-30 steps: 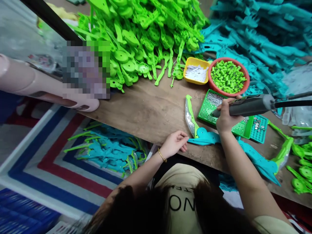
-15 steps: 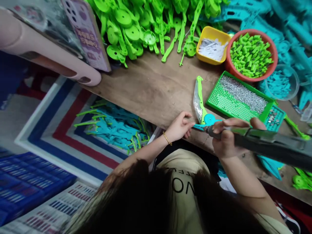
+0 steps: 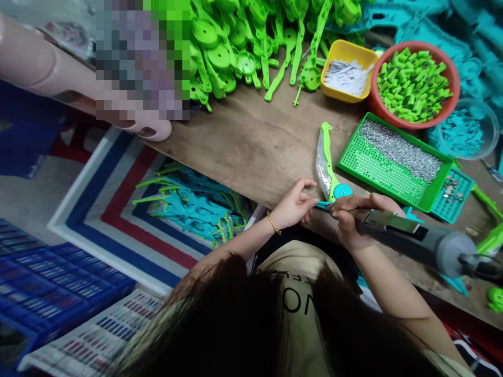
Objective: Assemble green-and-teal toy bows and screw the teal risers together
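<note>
My left hand (image 3: 296, 204), with a gold bracelet at the wrist, pinches the thin blue end of a plastic piece between thumb and finger. That piece joins a curved lime-green arm (image 3: 333, 175), with clear film along its side, to a round blue disc (image 3: 343, 192). It lies at the front part of the bench. Wrapped round the front of a grey electric screwdriver (image 3: 408, 235) is my right hand (image 3: 353, 217). The screwdriver points left at the blue part close to my left fingertips; its tip is too small and covered to make out.
A green basket (image 3: 348, 162) of small metal screws stands beyond my right hand, near a yellow tub (image 3: 328, 94), an orange-red bowl (image 3: 375, 104) and a teal tray (image 3: 463, 201). Green parts (image 3: 220, 55) are heaped behind. A striped bin (image 3: 84, 201) of blue-green pieces stands left below the bench (image 3: 243, 141).
The screwdriver's back end has swung into view, and its tip sits slightly nearer my left hand. My left hand keeps its pinch. The whole view has shifted a little.
</note>
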Demonstrator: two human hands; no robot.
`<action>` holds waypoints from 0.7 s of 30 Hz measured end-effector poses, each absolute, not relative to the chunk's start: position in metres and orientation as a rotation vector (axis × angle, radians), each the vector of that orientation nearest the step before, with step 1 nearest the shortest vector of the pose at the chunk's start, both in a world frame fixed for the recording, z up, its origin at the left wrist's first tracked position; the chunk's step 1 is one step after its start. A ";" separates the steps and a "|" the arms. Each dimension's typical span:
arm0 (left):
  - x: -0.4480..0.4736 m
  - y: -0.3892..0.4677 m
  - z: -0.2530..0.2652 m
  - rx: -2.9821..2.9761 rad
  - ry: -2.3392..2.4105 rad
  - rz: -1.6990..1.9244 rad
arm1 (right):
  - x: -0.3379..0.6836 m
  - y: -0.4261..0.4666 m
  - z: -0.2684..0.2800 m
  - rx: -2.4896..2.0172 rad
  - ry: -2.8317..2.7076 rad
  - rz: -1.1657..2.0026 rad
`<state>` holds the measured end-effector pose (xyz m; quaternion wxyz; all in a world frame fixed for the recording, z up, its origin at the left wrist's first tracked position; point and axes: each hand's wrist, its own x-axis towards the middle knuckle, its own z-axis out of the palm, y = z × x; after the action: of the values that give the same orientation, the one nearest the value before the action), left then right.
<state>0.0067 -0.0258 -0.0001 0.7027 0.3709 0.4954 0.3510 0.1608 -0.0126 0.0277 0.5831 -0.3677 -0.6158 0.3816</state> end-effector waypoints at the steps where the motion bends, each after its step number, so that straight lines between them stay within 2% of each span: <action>1: 0.006 -0.026 0.000 0.823 1.108 0.775 | 0.158 -0.009 0.033 -0.810 -1.409 0.886; 5: -0.007 -0.030 0.005 0.888 1.200 0.732 | 0.165 0.023 0.069 -0.668 -1.212 0.875; 9: -0.032 -0.033 0.018 1.275 1.349 0.558 | 0.192 0.072 0.093 -0.820 -1.193 0.620; 12: -0.035 -0.029 0.031 1.616 1.460 0.495 | 0.199 0.098 0.080 -0.917 -1.139 0.483; 17: 0.008 -0.014 0.040 2.126 1.513 0.686 | 0.187 0.104 0.045 -1.241 -1.151 0.456; 21: 0.047 0.001 0.032 2.379 1.344 0.486 | 0.183 0.100 0.040 -1.130 -1.153 0.497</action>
<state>0.0468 0.0009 0.0319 0.1824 0.8429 0.4761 0.1721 0.1831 0.0995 0.0396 0.6640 -0.5001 -0.5105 0.2202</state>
